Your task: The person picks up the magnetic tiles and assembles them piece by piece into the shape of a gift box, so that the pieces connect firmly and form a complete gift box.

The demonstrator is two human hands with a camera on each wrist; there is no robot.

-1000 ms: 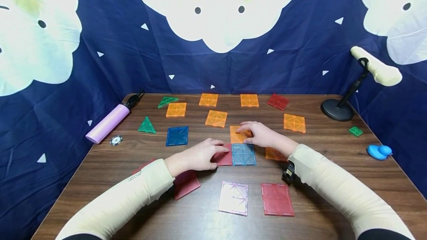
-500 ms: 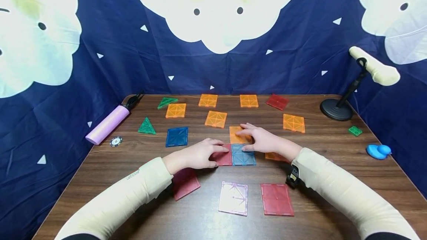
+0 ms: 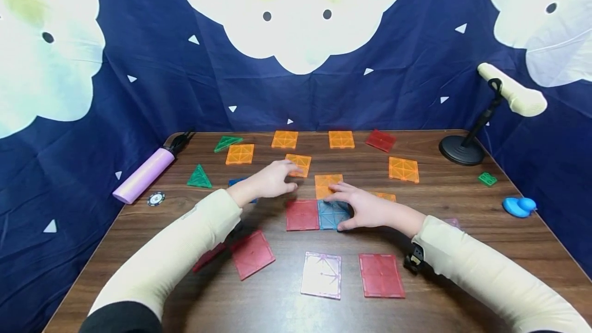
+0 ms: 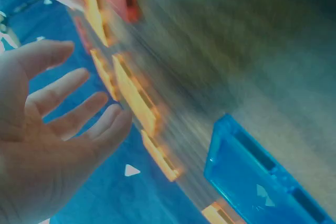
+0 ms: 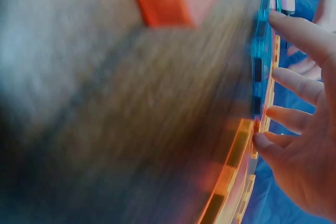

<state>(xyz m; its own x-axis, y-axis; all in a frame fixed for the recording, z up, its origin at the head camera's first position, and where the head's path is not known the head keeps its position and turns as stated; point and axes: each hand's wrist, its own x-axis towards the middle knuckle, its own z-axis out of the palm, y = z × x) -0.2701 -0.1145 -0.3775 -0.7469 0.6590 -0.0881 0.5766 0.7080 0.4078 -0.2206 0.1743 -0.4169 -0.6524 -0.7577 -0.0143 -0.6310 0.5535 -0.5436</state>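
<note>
**Orange tile under your left reach, blue tile steadied by your right**

Orange translucent square tile (image 3: 298, 164) lies at about eleven o'clock from the joined group at the worktop's centre, and your left hand (image 3: 270, 181) hovers over its near edge with fingers (image 4: 79, 106) straight and spread, holding nothing. From how the hand is placed, it looks set to take that piece.

Your right hand (image 3: 367, 209) rests on the light-blue translucent square tile (image 3: 334, 214), fingers (image 5: 296, 88) lightly bent along its far and right edges. That grip looks meant to keep the group from sliding. The blue tile sits edge to edge with a red translucent square tile (image 3: 302, 215) at its nine o'clock, and a second orange square tile (image 3: 327, 184) lies at its twelve o'clock; probably touching, though your fingertips cover the seam.

Loose pieces are spread flat and apart on the dark wood worktop (image 3: 462, 230), likely so each can be picked singly: a pale pink square tile (image 3: 321, 274) and a red one (image 3: 381, 275) at six o'clock.

Hard to read: a dark-blue tile (image 3: 237, 182) is mostly hidden behind your left wrist, and another orange tile (image 3: 384, 197) shows only a strip past your right hand. Both wrist views are smeared with blur, so contact points there are uncertain.
</note>
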